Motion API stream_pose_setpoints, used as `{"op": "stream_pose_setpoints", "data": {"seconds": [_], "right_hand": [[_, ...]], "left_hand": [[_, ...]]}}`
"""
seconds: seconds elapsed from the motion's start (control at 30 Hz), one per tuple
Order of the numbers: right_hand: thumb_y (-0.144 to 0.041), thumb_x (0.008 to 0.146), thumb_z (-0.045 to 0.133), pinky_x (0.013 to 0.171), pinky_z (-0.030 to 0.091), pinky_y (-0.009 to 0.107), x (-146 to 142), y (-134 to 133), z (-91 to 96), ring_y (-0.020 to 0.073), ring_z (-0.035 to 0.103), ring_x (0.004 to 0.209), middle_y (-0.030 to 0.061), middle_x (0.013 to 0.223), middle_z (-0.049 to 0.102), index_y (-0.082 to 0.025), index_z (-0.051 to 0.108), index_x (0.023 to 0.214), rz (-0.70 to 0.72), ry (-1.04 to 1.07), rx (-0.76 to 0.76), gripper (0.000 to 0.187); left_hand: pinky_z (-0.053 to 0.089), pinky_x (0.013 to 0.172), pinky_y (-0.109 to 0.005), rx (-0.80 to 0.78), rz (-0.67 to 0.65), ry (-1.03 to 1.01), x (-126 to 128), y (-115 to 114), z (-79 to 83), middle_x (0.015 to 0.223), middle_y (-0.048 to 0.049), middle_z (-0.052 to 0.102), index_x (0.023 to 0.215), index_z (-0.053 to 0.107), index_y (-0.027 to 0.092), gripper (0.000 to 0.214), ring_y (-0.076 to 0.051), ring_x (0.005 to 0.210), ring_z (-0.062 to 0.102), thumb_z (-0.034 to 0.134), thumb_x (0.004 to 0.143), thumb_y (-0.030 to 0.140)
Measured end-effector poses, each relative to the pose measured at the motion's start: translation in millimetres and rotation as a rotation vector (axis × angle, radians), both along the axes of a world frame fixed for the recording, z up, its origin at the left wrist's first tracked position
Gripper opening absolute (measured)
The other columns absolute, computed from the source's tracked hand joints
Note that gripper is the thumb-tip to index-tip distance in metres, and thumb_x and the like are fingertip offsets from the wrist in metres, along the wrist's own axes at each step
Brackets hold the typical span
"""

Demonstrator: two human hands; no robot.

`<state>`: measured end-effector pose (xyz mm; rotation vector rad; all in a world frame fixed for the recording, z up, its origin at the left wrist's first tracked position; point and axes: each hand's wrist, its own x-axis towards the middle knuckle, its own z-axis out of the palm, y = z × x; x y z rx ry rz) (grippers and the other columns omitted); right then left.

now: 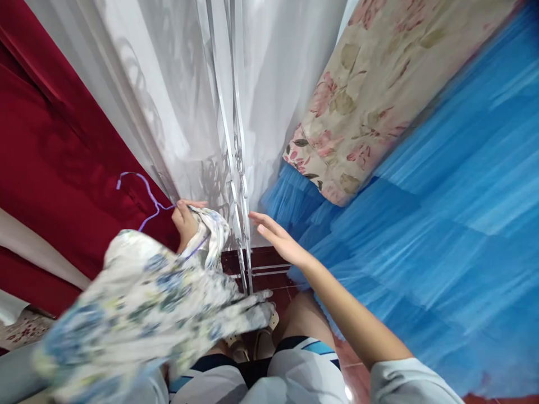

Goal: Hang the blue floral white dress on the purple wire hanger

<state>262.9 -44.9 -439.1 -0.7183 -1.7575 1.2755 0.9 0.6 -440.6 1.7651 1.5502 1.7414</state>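
Head view: the left hand is closed around the neck of a purple wire hanger. It also grips the top of a blue-flowered garment, so the cloth's weight drapes down over the forearm and the hook pokes free to the upper left. The right hand is flat and open with its fingers spread, holding nothing. Its fingertips are just beside shiny metal strips, possibly a frame edge, though blur makes that uncertain. A white sheer curtain hangs behind both hands, with a red curtain at left. Blue tulle spreads right, with a floral cushion lying on it. No container shows.
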Motion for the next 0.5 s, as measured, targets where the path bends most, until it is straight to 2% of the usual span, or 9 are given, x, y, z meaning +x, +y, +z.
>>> {"op": "stream_pose_setpoints", "data": {"seconds": [0.07,0.13,0.2,0.23,0.27,0.33,0.4,0.5], "right_hand": [[-0.057,0.093,0.052,0.117,0.027,0.043,0,-3,-16.9,0.0259,0.036,0.141,0.0055,0.154,0.041,-0.029,0.045,0.144,-0.1,-0.042,0.037,0.058],[-0.055,0.094,0.053,0.111,0.036,0.04,5,-10,-26.4,0.0268,0.047,0.131,0.0059,0.141,0.055,-0.026,0.055,0.134,-0.177,-0.064,0.067,0.05],[-0.054,0.093,0.054,0.087,0.049,0.034,17,-20,-31.1,0.0251,0.062,0.098,0.0044,0.102,0.07,-0.022,0.069,0.1,-0.251,-0.058,0.046,0.036],[-0.054,0.092,0.055,0.071,0.05,0.032,25,-25,-32.6,0.0225,0.062,0.079,0.0028,0.081,0.068,-0.021,0.067,0.082,-0.288,-0.031,0.001,0.037],[-0.054,0.091,0.057,0.058,0.046,0.031,33,-29,-33.8,0.0199,0.056,0.062,0.0014,0.065,0.061,-0.021,0.062,0.069,-0.329,0.023,-0.063,0.04],[-0.055,0.086,0.062,0.046,0.038,0.031,50,-35,-34.9,0.0182,0.048,0.048,0.0007,0.054,0.055,-0.023,0.057,0.061,-0.415,0.18,-0.201,0.041],[-0.055,0.082,0.066,0.045,0.041,0.033,64,-37,-33.1,0.0212,0.052,0.048,0.0028,0.057,0.061,-0.025,0.063,0.068,-0.502,0.332,-0.29,0.033],[-0.062,0.079,0.064,0.05,0.048,0.039,76,-30,-22.8,0.0283,0.063,0.057,0.0064,0.063,0.068,-0.028,0.07,0.081,-0.534,0.378,-0.305,0.035]], "left_hand": [[0.052,0.085,-0.039,-0.016,-0.175,-0.126,37,-12,-5.4,0.081,-0.01,0.068,0.076,0.045,0.021,0.062,-0.02,0.092,0.07,-0.005,0.1,0.049],[0.054,0.082,-0.038,-0.051,-0.338,-0.161,73,-25,-4.7,0.076,-0.0085,0.069,0.074,0.048,0.021,0.061,-0.02,0.089,0.071,0.004,0.101,0.054],[0.055,0.082,-0.039,-0.084,-0.532,-0.217,103,-36,2.6,0.075,-0.0089,0.071,0.073,0.054,0.02,0.063,-0.022,0.09,0.072,0.011,0.101,0.058],[0.055,0.083,-0.04,-0.106,-0.648,-0.255,114,-40,8.3,0.077,-0.0098,0.072,0.074,0.057,0.02,0.063,-0.023,0.093,0.072,0.015,0.1,0.06],[0.055,0.086,-0.041,-0.133,-0.762,-0.289,122,-43,14.6,0.082,-0.0111,0.073,0.077,0.061,0.02,0.063,-0.025,0.097,0.071,0.019,0.099,0.061],[0.053,0.093,-0.042,-0.203,-0.943,-0.344,132,-44,27.0,0.098,-0.0136,0.074,0.09,0.067,0.019,0.057,-0.027,0.106,0.069,0.031,0.097,0.062],[0.051,0.099,-0.042,-0.279,-0.995,-0.377,132,-40,35.5,0.115,-0.015,0.071,0.107,0.067,0.02,0.051,-0.028,0.112,0.066,0.039,0.095,0.061],[0.049,0.103,-0.042,-0.393,-0.874,-0.372,117,-34,37.3,0.129,-0.0162,0.064,0.122,0.06,0.021,0.061,-0.026,0.118,0.063,0.028,0.096,0.065]]}}
